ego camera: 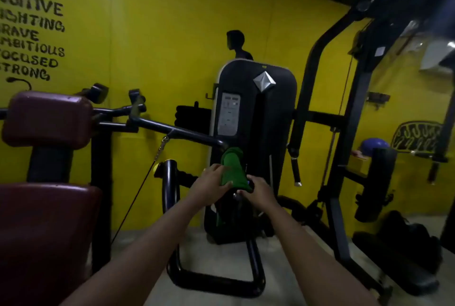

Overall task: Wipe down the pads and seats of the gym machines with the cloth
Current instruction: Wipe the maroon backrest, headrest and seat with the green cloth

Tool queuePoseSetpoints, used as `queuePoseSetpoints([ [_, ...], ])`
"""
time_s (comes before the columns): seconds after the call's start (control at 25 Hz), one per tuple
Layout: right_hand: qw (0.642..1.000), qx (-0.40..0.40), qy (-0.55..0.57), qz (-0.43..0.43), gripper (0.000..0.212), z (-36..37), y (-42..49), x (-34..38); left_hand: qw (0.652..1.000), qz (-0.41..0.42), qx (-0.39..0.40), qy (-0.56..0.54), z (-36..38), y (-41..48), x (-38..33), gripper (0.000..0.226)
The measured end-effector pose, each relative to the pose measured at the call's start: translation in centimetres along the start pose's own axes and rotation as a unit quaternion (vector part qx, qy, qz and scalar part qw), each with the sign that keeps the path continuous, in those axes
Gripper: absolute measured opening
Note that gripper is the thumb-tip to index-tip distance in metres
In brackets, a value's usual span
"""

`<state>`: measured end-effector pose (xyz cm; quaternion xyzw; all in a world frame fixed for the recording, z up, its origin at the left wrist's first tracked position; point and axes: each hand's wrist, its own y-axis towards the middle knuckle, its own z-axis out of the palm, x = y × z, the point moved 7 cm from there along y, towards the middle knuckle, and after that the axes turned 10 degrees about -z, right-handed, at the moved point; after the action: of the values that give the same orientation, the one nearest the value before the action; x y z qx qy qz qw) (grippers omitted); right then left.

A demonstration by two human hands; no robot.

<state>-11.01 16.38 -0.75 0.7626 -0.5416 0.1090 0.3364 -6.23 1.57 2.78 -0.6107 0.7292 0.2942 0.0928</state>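
A green cloth (232, 167) hangs in front of the black weight-stack machine (256, 133), draped over the end of a black bar. My left hand (211, 186) grips the cloth's lower left side, thumb on the fabric. My right hand (258, 192) pinches its lower right corner, just beside the left hand. A maroon chest pad (46, 118) and a maroon seat (41, 229) of the nearer machine sit at the left, apart from both hands.
Yellow walls with painted words stand behind. A black handle bar (172, 130) crosses from the pad to the cloth. A tall black cable frame (339, 133), a black roller pad (376, 182) and dark bags (408, 246) fill the right side. A person's silhouette (237, 44) shows beyond the machine.
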Motion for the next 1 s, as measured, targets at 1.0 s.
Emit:
queuePoseSetpoints([
  [1.0,0.971,0.100,0.146,-0.163,0.020,-11.9,-28.8,2.6,0.993,0.058,0.036,-0.099,5.7,-23.2,-14.2,0.044],
])
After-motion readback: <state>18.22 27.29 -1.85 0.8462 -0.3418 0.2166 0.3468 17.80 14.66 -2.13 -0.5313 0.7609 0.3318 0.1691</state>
